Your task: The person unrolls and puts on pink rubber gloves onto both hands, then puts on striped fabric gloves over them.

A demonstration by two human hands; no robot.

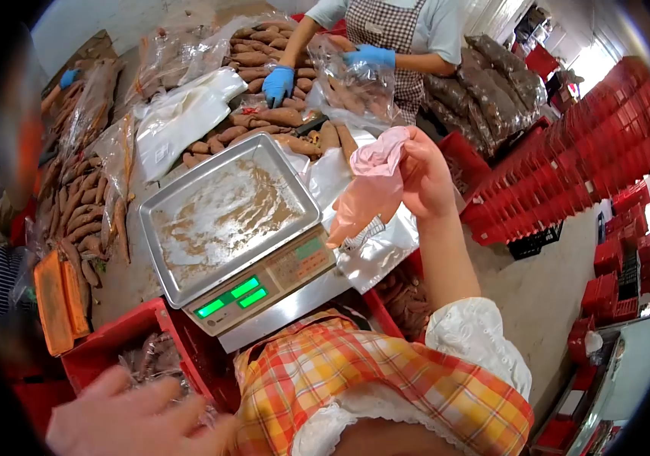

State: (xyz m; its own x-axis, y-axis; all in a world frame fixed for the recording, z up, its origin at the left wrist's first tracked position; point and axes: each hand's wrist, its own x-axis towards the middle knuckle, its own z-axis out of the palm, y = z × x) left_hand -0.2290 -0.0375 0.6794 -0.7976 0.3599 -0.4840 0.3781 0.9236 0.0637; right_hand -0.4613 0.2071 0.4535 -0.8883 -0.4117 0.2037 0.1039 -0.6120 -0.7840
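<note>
gripping crumpled pink plastic (377,186) between thumb and fingers, the right hand (428,178) was raised near the digital scale (294,264), the plastic showing in front of silver sheeting (390,247). the left hand (139,418), blurred, spread its fingers by a red crate (197,357); whether it touched anything could not be told. the scale's soil-smeared metal pan (226,213) held a shallow tilt in view, and beyond it a blue-gloved co-worker (386,23) reached over sweet potatoes (279,118).
</note>
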